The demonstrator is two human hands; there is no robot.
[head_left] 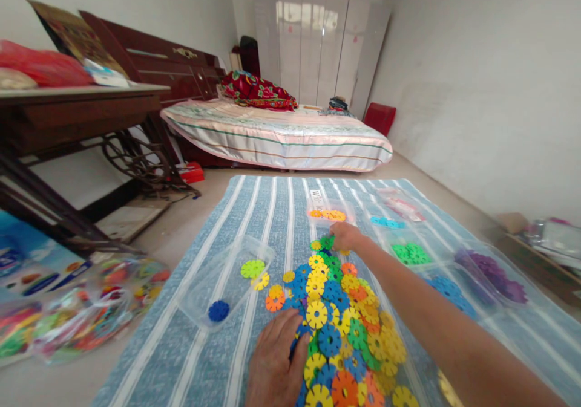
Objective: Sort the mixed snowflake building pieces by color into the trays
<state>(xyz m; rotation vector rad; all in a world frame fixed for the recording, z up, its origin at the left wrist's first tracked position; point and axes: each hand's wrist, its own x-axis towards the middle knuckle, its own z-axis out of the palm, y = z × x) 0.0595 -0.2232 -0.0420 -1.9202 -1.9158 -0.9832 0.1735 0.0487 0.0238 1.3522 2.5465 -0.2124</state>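
A heap of flat plastic snowflake discs (345, 322) in yellow, blue, green and orange lies on a blue striped mat (267, 213). My right hand (345, 236) reaches to the heap's far end, fingers curled over a green disc (325, 242). Whether it grips the disc I cannot make out. Just beyond it stands a clear tub of orange discs (327, 214). My left hand (275, 364) rests palm down at the heap's near left edge, fingers together on the discs. A clear tray (227, 277) to the left holds a blue disc (218, 310) and a lime one (252, 268).
Clear tubs on the right hold sorted discs: cyan (385, 222), green (411, 253), blue (447, 292), purple (494, 271). Bags of colourful toys (82, 316) lie on the floor at left. A dark wooden table (77, 117) stands at left, a bed (276, 132) behind.
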